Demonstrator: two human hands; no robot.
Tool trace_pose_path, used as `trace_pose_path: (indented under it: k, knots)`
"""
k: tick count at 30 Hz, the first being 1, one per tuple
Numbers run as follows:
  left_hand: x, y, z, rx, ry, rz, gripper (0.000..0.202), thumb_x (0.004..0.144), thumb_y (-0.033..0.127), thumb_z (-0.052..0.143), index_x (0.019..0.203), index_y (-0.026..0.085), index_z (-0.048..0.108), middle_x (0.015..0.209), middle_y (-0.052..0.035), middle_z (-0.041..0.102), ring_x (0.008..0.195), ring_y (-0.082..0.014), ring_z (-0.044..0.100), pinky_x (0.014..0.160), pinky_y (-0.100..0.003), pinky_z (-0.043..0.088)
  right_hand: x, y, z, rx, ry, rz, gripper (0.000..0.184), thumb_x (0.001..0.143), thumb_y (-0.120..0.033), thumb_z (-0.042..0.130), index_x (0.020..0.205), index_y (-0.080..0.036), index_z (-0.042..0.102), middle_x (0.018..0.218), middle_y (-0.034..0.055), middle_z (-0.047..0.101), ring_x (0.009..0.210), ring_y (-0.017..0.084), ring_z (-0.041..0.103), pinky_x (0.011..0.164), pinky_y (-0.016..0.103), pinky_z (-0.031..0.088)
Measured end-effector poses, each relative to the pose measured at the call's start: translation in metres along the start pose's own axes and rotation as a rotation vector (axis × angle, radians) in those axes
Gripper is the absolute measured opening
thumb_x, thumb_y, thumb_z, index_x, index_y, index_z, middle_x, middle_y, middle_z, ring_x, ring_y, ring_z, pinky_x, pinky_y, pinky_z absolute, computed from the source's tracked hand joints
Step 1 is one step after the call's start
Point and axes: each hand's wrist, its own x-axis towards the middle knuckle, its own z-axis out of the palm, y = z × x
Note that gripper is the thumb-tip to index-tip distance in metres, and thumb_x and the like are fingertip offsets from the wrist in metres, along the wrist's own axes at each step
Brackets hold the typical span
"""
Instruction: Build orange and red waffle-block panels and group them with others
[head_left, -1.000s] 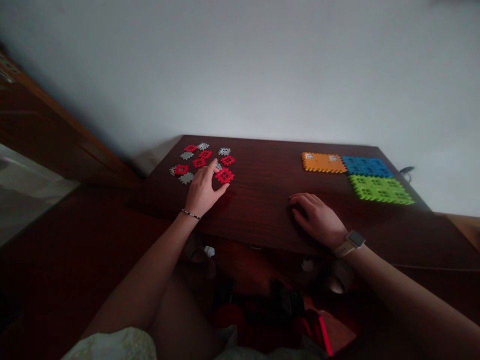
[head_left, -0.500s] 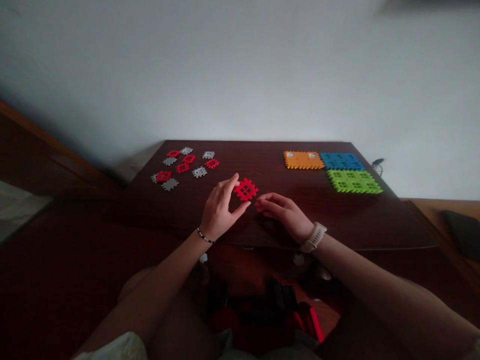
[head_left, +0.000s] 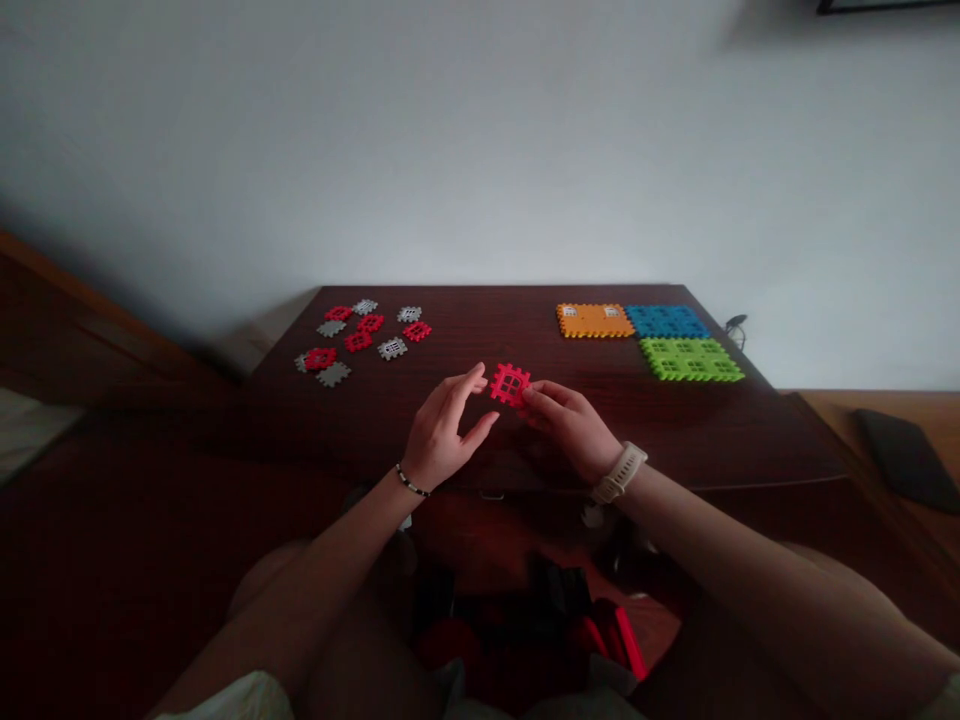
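Note:
A red interlocking tile with a window-shaped cutout is pinched between the thumb and fingers of my right hand, above the table's front half. My left hand is open just left of the tile, thumb and fingers spread apart with nothing between them. Its fingertips come close to the tile's left edge; I cannot tell whether they touch it. Further left on the table lie several loose red tiles and several grey tiles, some overlapping.
The dark wooden table stands against a pale wall. On its right side are joined tile panels: an orange panel, a blue panel and a green panel. A dark flat object lies beyond the table's right edge.
The red tile has passed from my left hand to my right hand and turned a little. My left fingers have let go of it. The view has shifted slightly.

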Motion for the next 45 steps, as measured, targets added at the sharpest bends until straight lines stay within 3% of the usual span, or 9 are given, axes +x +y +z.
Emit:
trace_pose_path:
  k: [3,6,15,21,28,34,42,45]
  knots:
    - [0.002,-0.020,-0.015,0.089,-0.012,0.024,0.064,0.104,0.019,0.067,0.163,0.026,0.044,0.127,-0.0103,0.072,0.115,-0.0231,0.071,0.106,-0.043,0.061,-0.002,0.000,-0.009,-0.074,0.021,-0.001,0.050,0.077,-0.066,0.086,0.091,-0.020,0.072,0.081,-0.0013,0.067,0.071,0.014,0.056,0.069,0.030,0.044]
    - [0.004,-0.053,-0.036,0.203,0.021,-0.033,0.050,0.105,0.019,0.062,0.154,0.024,0.054,0.126,-0.0107,0.072,0.116,-0.0245,0.071,0.108,-0.045,0.058,-0.005,0.001,-0.019,-0.151,0.053,-0.002,0.049,0.078,-0.067,0.083,0.085,-0.021,0.069,0.071,-0.0035,0.059,0.066,0.013,0.050,0.063,0.030,0.039]
    - [-0.020,-0.160,-0.106,0.475,0.071,-0.507,0.040,0.096,0.023,0.066,0.136,0.020,0.065,0.129,-0.0138,0.068,0.125,-0.0308,0.065,0.116,-0.048,0.050,-0.016,-0.003,-0.036,-0.229,0.069,0.010,0.056,0.075,-0.072,0.085,0.090,-0.019,0.074,0.078,-0.0006,0.062,0.069,0.014,0.050,0.064,0.029,0.039]
    - [-0.044,-0.206,-0.133,0.540,0.120,-0.708,0.043,0.093,0.031,0.070,0.133,0.016,0.064,0.130,-0.0165,0.067,0.128,-0.0336,0.061,0.120,-0.052,0.045,-0.015,0.002,-0.042,-0.238,0.081,0.046,0.063,0.069,-0.077,0.088,0.091,-0.019,0.074,0.079,-0.0001,0.063,0.071,0.014,0.052,0.066,0.029,0.042]
    - [-0.050,-0.225,-0.136,0.546,0.102,-0.833,0.050,0.090,0.036,0.073,0.134,0.015,0.065,0.126,-0.0169,0.072,0.125,-0.0339,0.065,0.119,-0.051,0.046,-0.015,0.002,-0.043,-0.285,0.046,0.035,0.068,0.069,-0.080,0.087,0.095,-0.019,0.073,0.085,0.0011,0.066,0.074,0.014,0.056,0.073,0.030,0.046]
    - [-0.051,-0.228,-0.135,0.580,0.028,-0.874,0.046,0.092,0.037,0.070,0.132,0.014,0.067,0.128,-0.0180,0.073,0.127,-0.0342,0.065,0.119,-0.051,0.046,-0.020,-0.007,-0.052,-0.532,-0.034,-0.009,0.058,0.083,-0.078,0.075,0.091,-0.020,0.071,0.067,-0.0039,0.055,0.062,0.014,0.048,0.059,0.030,0.038]
    - [-0.051,-0.228,-0.134,0.618,-0.016,-0.861,0.041,0.090,0.039,0.071,0.124,0.016,0.070,0.131,-0.0197,0.072,0.130,-0.0374,0.064,0.119,-0.053,0.046,-0.006,-0.007,-0.078,-0.834,0.027,-0.028,0.048,0.090,-0.068,0.065,0.090,-0.021,0.075,0.064,0.0000,0.065,0.058,0.018,0.055,0.056,0.031,0.039]
    - [-0.051,-0.228,-0.132,0.625,-0.022,-0.865,0.040,0.089,0.039,0.071,0.122,0.017,0.070,0.129,-0.0193,0.073,0.128,-0.0373,0.064,0.119,-0.054,0.047,-0.002,-0.007,-0.083,-1.010,0.053,-0.109,0.043,0.096,-0.060,0.059,0.092,-0.021,0.076,0.081,0.0061,0.076,0.072,0.022,0.065,0.067,0.034,0.044]
